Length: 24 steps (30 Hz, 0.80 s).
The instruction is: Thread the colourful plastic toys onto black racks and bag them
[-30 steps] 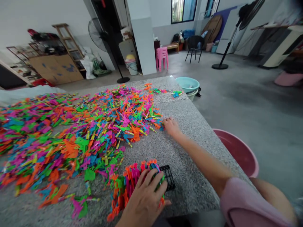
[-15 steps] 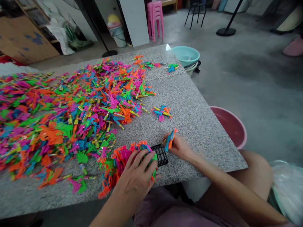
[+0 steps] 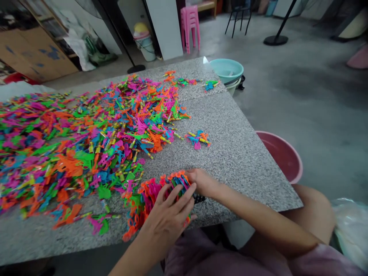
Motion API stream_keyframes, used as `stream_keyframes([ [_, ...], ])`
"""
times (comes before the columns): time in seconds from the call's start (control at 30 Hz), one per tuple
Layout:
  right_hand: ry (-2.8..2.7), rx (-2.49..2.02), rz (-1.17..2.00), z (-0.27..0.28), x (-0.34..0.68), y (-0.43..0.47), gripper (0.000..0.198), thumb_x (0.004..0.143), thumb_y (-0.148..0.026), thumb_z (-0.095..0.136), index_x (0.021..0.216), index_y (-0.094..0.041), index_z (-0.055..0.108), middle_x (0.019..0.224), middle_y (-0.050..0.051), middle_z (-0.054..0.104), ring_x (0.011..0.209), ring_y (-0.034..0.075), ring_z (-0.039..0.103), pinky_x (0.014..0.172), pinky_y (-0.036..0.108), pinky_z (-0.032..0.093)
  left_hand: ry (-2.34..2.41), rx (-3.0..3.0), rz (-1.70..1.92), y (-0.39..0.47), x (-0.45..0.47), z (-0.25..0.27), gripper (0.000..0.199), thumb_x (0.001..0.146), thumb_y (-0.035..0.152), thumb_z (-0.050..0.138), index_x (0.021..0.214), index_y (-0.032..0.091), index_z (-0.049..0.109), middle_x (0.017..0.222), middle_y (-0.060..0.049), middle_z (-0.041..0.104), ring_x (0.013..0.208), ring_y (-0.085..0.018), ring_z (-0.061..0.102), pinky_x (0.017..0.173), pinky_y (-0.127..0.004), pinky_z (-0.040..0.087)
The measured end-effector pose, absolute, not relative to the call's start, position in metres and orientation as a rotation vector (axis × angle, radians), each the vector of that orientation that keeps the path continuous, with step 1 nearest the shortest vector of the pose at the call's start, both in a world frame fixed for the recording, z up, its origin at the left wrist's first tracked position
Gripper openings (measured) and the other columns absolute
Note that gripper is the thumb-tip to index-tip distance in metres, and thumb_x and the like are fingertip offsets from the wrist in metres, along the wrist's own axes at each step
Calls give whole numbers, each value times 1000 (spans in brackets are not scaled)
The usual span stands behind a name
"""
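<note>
My left hand (image 3: 169, 212) lies over a tight row of upright bright plastic toy pieces (image 3: 148, 191), its fingers apart and curled across their tops, the thumb low at the right end. The pieces are orange, pink, green and blue, many with round orange ends. My right hand (image 3: 202, 182) is closed at the right end of the row, against the last pieces. Its fingertips, and most of what they hold, are hidden behind those pieces. A black grid tray (image 3: 199, 198) shows only a corner under my hands, beneath the row's right end.
A wide heap of similar coloured pieces (image 3: 115, 126) covers the left of the speckled stone table (image 3: 227, 153). A small cluster (image 3: 198, 139) lies apart beyond my right hand. Beside the table's right edge stand a light blue basin (image 3: 227, 69) and a dark red basin (image 3: 278, 157).
My right hand has moved left and brought a blue and orange piece to the right end of the row, covering most of the black tray. My left hand has hardly moved.
</note>
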State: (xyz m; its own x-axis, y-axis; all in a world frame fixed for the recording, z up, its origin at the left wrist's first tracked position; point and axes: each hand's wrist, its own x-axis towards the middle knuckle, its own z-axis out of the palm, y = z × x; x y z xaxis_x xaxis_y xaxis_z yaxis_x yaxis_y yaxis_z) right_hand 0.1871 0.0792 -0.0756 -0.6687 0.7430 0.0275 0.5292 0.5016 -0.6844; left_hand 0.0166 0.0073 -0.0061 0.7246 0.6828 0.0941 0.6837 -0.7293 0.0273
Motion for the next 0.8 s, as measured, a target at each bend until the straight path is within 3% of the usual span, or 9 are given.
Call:
stream_keyframes([
  [0.07,-2419,-1021,956,-78,191,83,18,82,-8,54,91,-19,65,86,3,68,73,15,62,64,22,42,-1196,-2949,-104,7,17,-4,19,95,36,55,108,24,62,139,-3,57,121,-24,50,109,-49,28],
  [0.13,-2396,-1050,884,-78,202,99,25,79,-10,62,101,-21,65,99,3,69,88,16,63,74,21,44,-1277,-2962,-106,6,19,-2,18,95,34,55,110,26,61,137,-1,58,121,-23,51,109,-49,27],
  [0.2,-2289,-1242,731,-77,216,125,40,78,-15,69,117,-20,60,116,7,64,103,20,61,86,24,45,-1325,-2961,-137,5,20,0,19,95,34,55,112,27,59,136,1,59,121,-23,51,110,-49,25],
  [0.27,-2128,-1548,608,-73,229,155,46,79,-17,71,122,-14,55,122,14,59,105,22,59,87,28,44,-1326,-2962,-150,4,20,0,17,96,35,54,110,27,60,134,2,60,121,-22,51,110,-49,25],
  [0.43,-2031,-1794,672,-68,246,189,18,76,-6,67,93,-9,61,93,8,65,84,14,58,73,21,39,-1299,-2968,-158,5,21,2,20,94,40,56,106,25,62,132,0,62,119,-23,53,108,-48,28],
  [0.57,-1885,-1825,678,-70,258,149,9,80,-11,59,89,-11,60,92,9,65,80,14,56,72,24,39,-1277,-2991,-87,6,24,8,20,94,34,57,110,23,63,134,-3,60,120,-24,52,107,-48,31],
  [0.73,-1581,-1521,1348,-91,246,50,17,76,-24,68,84,-18,55,67,-1,62,55,14,58,55,24,47,-1285,-3006,-40,7,28,12,17,94,31,57,106,21,62,134,-5,60,121,-25,52,107,-50,31],
  [0.8,-1452,-1326,1548,-106,230,17,13,80,-27,63,87,-19,55,67,-2,62,56,15,61,56,26,51,-1286,-3003,-39,6,29,11,18,95,32,55,106,21,62,134,-6,59,121,-26,51,108,-50,31],
])
